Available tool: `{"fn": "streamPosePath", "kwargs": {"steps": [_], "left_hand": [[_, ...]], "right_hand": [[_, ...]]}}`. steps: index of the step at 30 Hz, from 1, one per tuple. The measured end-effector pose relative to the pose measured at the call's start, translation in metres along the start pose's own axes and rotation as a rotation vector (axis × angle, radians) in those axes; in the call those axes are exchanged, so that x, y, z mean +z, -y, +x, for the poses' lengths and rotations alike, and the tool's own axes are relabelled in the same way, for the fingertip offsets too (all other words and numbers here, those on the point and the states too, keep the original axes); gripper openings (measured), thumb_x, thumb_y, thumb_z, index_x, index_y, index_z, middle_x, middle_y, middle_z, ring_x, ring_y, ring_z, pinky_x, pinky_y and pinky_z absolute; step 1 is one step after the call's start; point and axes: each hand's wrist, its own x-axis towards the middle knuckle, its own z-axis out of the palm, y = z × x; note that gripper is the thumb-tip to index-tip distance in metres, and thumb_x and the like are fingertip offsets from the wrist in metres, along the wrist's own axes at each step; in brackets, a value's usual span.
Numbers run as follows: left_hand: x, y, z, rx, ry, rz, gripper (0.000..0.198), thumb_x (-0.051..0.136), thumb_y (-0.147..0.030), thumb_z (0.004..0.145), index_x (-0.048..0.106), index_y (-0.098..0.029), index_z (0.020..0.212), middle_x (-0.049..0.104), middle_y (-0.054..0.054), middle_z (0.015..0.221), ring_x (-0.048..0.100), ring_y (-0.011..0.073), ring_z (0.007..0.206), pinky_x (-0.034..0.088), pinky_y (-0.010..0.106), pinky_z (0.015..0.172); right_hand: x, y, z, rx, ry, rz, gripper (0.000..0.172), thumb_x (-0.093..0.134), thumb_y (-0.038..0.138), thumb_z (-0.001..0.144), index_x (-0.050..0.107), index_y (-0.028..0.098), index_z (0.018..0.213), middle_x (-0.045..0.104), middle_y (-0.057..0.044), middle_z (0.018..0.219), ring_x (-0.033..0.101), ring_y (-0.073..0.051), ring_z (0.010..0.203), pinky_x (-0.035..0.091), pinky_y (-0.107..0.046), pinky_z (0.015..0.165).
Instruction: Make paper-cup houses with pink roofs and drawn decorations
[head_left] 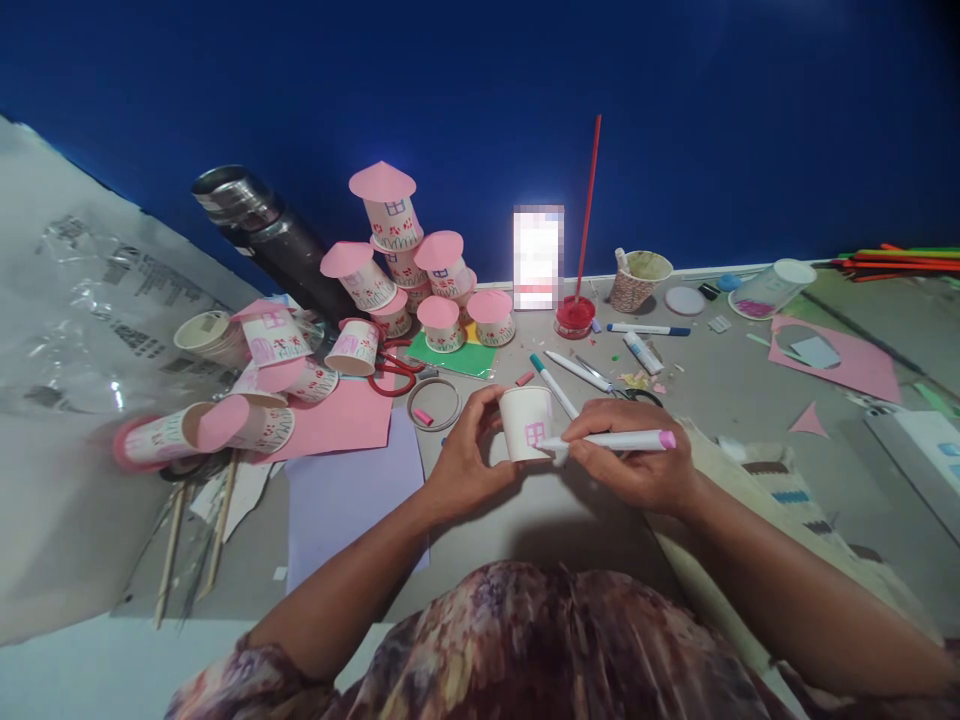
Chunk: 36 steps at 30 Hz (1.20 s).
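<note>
My left hand (pixel 466 455) grips an upside-down white paper cup (pixel 526 420) from its left side, fingers curled round it. A pink window is drawn on the cup's front. My right hand (pixel 637 455) pinches a white marker with a pink end (pixel 615 440), lying sideways, its tip at the cup's lower right. Both hands rest on the grey tabletop (pixel 570 530) in front of me.
A heap of finished cup houses with pink cone roofs (pixel 409 270) stands at the back left. Red scissors (pixel 394 372), a tape ring (pixel 433 403), pink paper (pixel 341 415), loose markers (pixel 559 375), a red paint pot with a stick (pixel 576 315), a phone (pixel 538 257) and a dark flask (pixel 262 235) lie around.
</note>
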Motion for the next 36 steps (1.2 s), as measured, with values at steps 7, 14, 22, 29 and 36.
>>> {"fn": "streamPosePath", "kwargs": {"steps": [7, 14, 22, 29, 36], "left_hand": [[0.0010, 0.0002, -0.0008, 0.003, -0.037, 0.021, 0.075, 0.087, -0.022, 0.073, 0.051, -0.024, 0.139, 0.057, 0.013, 0.144, 0.057, 0.0321, 0.137, 0.047, 0.051, 0.119], [0.0010, -0.0022, -0.0005, 0.003, -0.022, -0.004, 0.074, 0.084, -0.017, 0.074, 0.049, -0.024, 0.138, 0.057, 0.013, 0.144, 0.057, 0.0304, 0.137, 0.047, 0.050, 0.120], [0.0013, -0.0027, 0.0004, 0.001, -0.026, 0.016, 0.073, 0.085, -0.021, 0.074, 0.049, -0.024, 0.138, 0.058, 0.013, 0.143, 0.058, 0.0303, 0.136, 0.047, 0.050, 0.119], [0.0021, -0.0011, 0.0003, 0.008, -0.035, 0.003, 0.074, 0.085, -0.022, 0.073, 0.049, -0.024, 0.137, 0.057, 0.013, 0.143, 0.058, 0.0308, 0.136, 0.047, 0.051, 0.119], [0.0028, -0.0003, 0.0002, 0.003, -0.041, -0.018, 0.075, 0.087, -0.025, 0.073, 0.049, -0.023, 0.137, 0.057, 0.014, 0.144, 0.058, 0.0317, 0.137, 0.047, 0.051, 0.119]], "right_hand": [[-0.0004, -0.0012, -0.0006, 0.025, 0.052, -0.028, 0.013, 0.065, 0.017, 0.093, 0.073, 0.021, 0.083, 0.076, -0.002, 0.068, 0.067, -0.014, 0.056, 0.049, -0.024, 0.055], [-0.0043, 0.0004, 0.0021, 0.009, 0.021, -0.038, 0.017, 0.063, 0.013, 0.093, 0.071, 0.021, 0.080, 0.075, -0.001, 0.066, 0.067, -0.013, 0.057, 0.050, -0.024, 0.057], [-0.0021, 0.0002, -0.0003, 0.010, 0.006, -0.032, 0.016, 0.064, 0.015, 0.093, 0.073, 0.021, 0.080, 0.074, -0.002, 0.066, 0.066, -0.013, 0.056, 0.048, -0.024, 0.055], [-0.0041, 0.0001, 0.0013, 0.001, 0.022, -0.038, 0.017, 0.063, 0.012, 0.091, 0.072, 0.021, 0.079, 0.074, -0.002, 0.065, 0.066, -0.013, 0.056, 0.049, -0.024, 0.057], [-0.0061, 0.0012, 0.0014, 0.028, -0.016, -0.048, 0.018, 0.063, 0.013, 0.091, 0.072, 0.021, 0.078, 0.074, -0.002, 0.066, 0.066, -0.013, 0.056, 0.050, -0.025, 0.056]]}}
